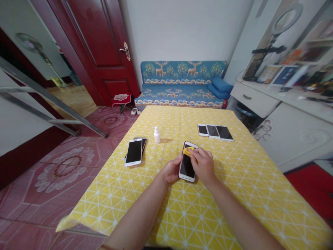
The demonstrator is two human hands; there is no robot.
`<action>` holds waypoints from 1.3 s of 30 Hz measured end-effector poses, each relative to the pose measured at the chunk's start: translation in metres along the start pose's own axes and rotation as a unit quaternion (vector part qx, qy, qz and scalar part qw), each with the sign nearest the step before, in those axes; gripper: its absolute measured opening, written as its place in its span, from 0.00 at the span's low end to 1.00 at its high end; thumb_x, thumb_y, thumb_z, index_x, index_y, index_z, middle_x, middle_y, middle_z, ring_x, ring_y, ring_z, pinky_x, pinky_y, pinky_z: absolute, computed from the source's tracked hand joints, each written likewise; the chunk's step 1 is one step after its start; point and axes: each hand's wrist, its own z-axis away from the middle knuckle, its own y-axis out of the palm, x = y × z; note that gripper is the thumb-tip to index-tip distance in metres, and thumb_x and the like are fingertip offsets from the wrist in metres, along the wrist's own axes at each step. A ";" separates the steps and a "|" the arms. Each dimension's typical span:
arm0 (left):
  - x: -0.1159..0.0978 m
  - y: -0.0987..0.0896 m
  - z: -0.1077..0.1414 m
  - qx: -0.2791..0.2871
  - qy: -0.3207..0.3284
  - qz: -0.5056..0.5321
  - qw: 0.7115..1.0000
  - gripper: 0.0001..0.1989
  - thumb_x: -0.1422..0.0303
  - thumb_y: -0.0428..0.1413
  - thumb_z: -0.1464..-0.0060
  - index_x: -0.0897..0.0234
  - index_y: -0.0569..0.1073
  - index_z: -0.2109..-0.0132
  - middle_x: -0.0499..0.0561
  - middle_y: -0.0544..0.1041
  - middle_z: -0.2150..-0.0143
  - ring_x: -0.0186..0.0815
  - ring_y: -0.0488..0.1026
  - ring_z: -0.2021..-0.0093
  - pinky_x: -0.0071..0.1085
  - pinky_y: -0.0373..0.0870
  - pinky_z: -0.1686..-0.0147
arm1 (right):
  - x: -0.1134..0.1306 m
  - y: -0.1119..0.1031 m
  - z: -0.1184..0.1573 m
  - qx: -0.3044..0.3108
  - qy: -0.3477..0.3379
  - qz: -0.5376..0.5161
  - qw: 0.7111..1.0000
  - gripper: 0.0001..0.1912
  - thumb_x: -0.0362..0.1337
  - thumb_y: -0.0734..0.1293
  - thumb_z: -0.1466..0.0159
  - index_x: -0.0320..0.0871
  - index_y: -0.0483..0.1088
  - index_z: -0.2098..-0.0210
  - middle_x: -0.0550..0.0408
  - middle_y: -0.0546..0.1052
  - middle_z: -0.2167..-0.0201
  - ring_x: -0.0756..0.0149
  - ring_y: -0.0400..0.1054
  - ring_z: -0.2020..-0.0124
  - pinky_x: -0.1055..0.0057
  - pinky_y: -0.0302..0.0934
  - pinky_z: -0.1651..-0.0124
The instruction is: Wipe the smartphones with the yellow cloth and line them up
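And we're live: the left hand (171, 169) clasps the edge of a white smartphone (187, 177) in a dark red case, lying on the yellow patterned tablecloth (166, 119). The right hand (203, 166) pinches a small yellow cloth (188, 151) (a narrow, tight grip) against the dark screen (186, 166).

Bare left forearm (137, 218), bare right forearm (234, 218) (dark band (105, 247) near left elbow)

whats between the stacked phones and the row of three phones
A small white bottle stands there on the yellow tablecloth, in the head view.
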 end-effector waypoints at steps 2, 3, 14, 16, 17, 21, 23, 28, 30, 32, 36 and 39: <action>-0.001 0.004 0.002 0.024 -0.007 -0.013 1.000 0.23 0.66 0.59 0.45 0.61 0.70 0.42 0.54 0.80 0.58 0.39 0.77 0.61 0.34 0.69 0.57 | -0.005 0.001 -0.008 -0.003 0.036 0.020 0.999 0.16 0.31 0.60 0.35 0.46 0.73 0.51 0.53 0.74 0.64 0.63 0.68 0.60 0.63 0.55 0.55; -0.001 0.006 0.003 0.037 -0.010 -0.019 0.999 0.25 0.67 0.59 0.45 0.60 0.68 0.40 0.54 0.79 0.56 0.39 0.77 0.60 0.34 0.69 0.55 | -0.007 0.001 -0.011 -0.004 0.052 0.027 0.998 0.16 0.31 0.60 0.35 0.46 0.73 0.50 0.53 0.74 0.63 0.62 0.68 0.60 0.63 0.55 0.55; 0.001 0.000 0.000 -0.011 -0.013 0.002 1.000 0.14 0.68 0.60 0.48 0.66 0.75 0.53 0.54 0.79 0.64 0.38 0.76 0.66 0.33 0.70 0.61 | 0.025 0.006 0.018 0.013 0.002 -0.047 0.999 0.17 0.30 0.60 0.34 0.46 0.72 0.49 0.53 0.74 0.66 0.62 0.67 0.61 0.62 0.57 0.56; -0.001 0.001 0.000 -0.018 -0.003 0.015 1.000 0.14 0.69 0.59 0.47 0.67 0.74 0.53 0.53 0.78 0.65 0.36 0.75 0.68 0.31 0.70 0.65 | 0.034 0.005 0.026 0.016 -0.009 -0.064 0.998 0.17 0.29 0.60 0.35 0.47 0.72 0.50 0.53 0.74 0.67 0.63 0.67 0.62 0.62 0.57 0.56; -0.002 0.001 0.000 -0.021 0.005 0.020 1.000 0.14 0.69 0.58 0.46 0.67 0.74 0.53 0.53 0.78 0.65 0.35 0.75 0.69 0.30 0.70 0.66 | 0.037 0.004 0.029 0.017 -0.014 -0.072 0.997 0.16 0.29 0.60 0.35 0.47 0.72 0.51 0.53 0.74 0.67 0.63 0.67 0.62 0.62 0.57 0.56; -0.006 0.003 0.002 -0.023 0.029 0.032 0.999 0.17 0.63 0.56 0.43 0.70 0.73 0.50 0.57 0.78 0.60 0.37 0.76 0.64 0.30 0.71 0.63 | 0.045 -0.003 0.037 0.015 -0.043 -0.105 0.993 0.16 0.27 0.62 0.37 0.48 0.72 0.52 0.54 0.74 0.66 0.64 0.68 0.62 0.60 0.58 0.52; -0.006 0.003 0.002 -0.004 0.034 0.029 0.999 0.20 0.60 0.56 0.43 0.70 0.72 0.48 0.59 0.78 0.57 0.40 0.77 0.59 0.32 0.71 0.59 | 0.045 -0.006 0.039 0.009 -0.063 -0.117 0.991 0.18 0.26 0.63 0.38 0.49 0.72 0.52 0.55 0.73 0.66 0.65 0.67 0.62 0.59 0.57 0.52; -0.004 0.006 0.004 0.010 0.047 0.005 0.999 0.26 0.54 0.57 0.45 0.65 0.70 0.43 0.59 0.77 0.53 0.43 0.76 0.55 0.35 0.72 0.57 | 0.044 -0.014 0.037 -0.008 -0.101 -0.128 0.987 0.21 0.24 0.63 0.41 0.51 0.72 0.51 0.56 0.72 0.67 0.65 0.67 0.63 0.60 0.58 0.53; -0.002 0.009 0.005 -0.002 0.060 -0.011 0.998 0.29 0.53 0.59 0.47 0.63 0.69 0.43 0.57 0.77 0.53 0.41 0.76 0.57 0.33 0.72 0.58 | 0.044 -0.017 0.034 -0.005 -0.104 -0.130 0.986 0.21 0.25 0.63 0.41 0.51 0.72 0.52 0.56 0.72 0.67 0.65 0.66 0.63 0.60 0.57 0.52; 0.001 0.010 0.005 -0.007 0.078 -0.031 0.996 0.29 0.53 0.61 0.50 0.63 0.70 0.44 0.56 0.77 0.54 0.39 0.76 0.59 0.31 0.72 0.60 | 0.044 -0.021 0.029 0.006 -0.109 -0.124 0.986 0.19 0.25 0.62 0.41 0.51 0.73 0.54 0.56 0.72 0.67 0.65 0.65 0.64 0.59 0.56 0.53; 0.004 0.009 0.004 -0.018 0.069 -0.063 0.995 0.25 0.52 0.61 0.50 0.66 0.74 0.52 0.54 0.78 0.62 0.34 0.75 0.67 0.27 0.71 0.67 | 0.039 -0.024 0.016 0.025 -0.117 -0.086 0.989 0.16 0.27 0.62 0.40 0.49 0.74 0.58 0.55 0.71 0.68 0.64 0.64 0.64 0.60 0.55 0.54; 0.004 0.008 0.002 -0.019 0.030 -0.067 0.997 0.26 0.48 0.57 0.49 0.68 0.75 0.57 0.55 0.78 0.64 0.36 0.76 0.65 0.29 0.71 0.65 | 0.033 -0.022 0.005 0.039 -0.099 -0.054 0.993 0.14 0.28 0.62 0.39 0.49 0.76 0.61 0.54 0.71 0.67 0.63 0.64 0.62 0.60 0.54 0.53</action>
